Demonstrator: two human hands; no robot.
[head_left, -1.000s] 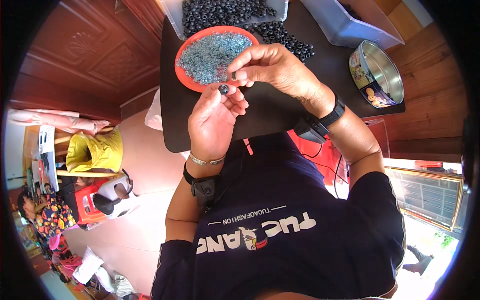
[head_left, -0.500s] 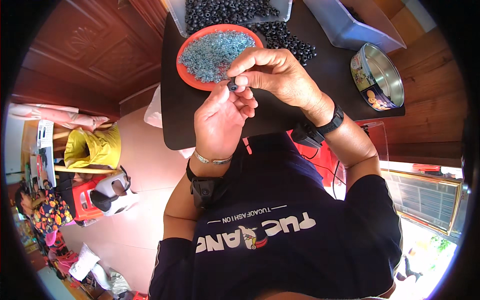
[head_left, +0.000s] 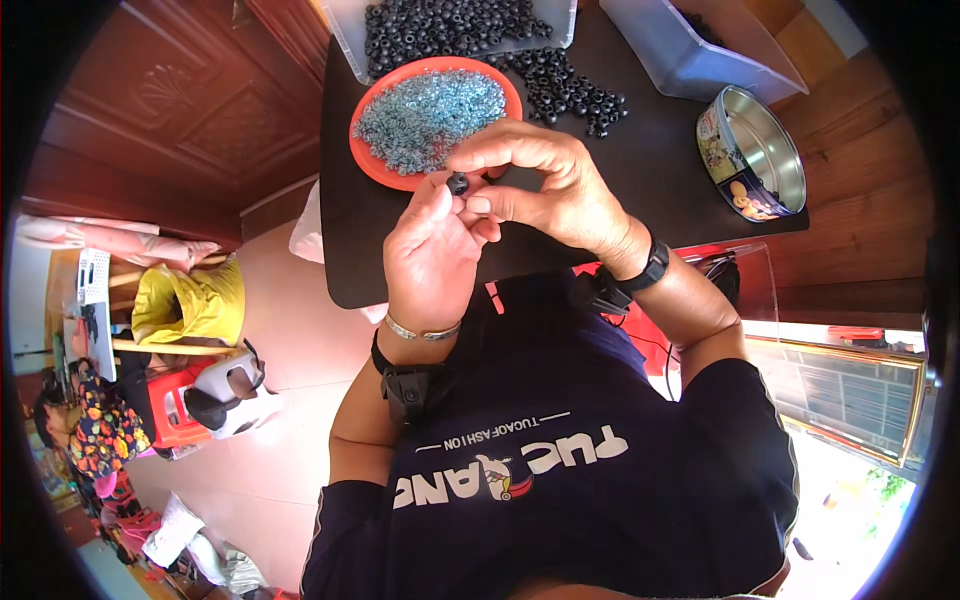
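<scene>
The dark tabletop (head_left: 350,250) spans the far half of the work area. At its far right stands a tilted translucent bin (head_left: 660,60), and at the far left a clear plastic bin (head_left: 350,52) filled with black beads (head_left: 450,28). Just nearer than that bin lies a round red plate (head_left: 365,165), heaped with tiny clear bluish pieces (head_left: 430,115). An open metal tin (head_left: 713,165) with a printed side stands at the right edge, well apart from the hands. A loose spill of ring-shaped black beads (head_left: 575,98) lies right of the plate.

Both hands meet over the near rim of the plate. Half a second ago the right thumb and forefinger were pinched together at the bead, with a small dark bit between them; now they are spread, and no such bit shows at their tips. This suggests that the right hand (head_left: 565,190) has let go, leaving the left to carry the bead alone; where the bit went cannot be told.

The left hand (head_left: 432,250), palm up, is pinched on one black bead (head_left: 457,183), between thumb and forefinger at the tips. The bead sits between the parted right thumb, on its near right, and forefinger, on its far side.
</scene>
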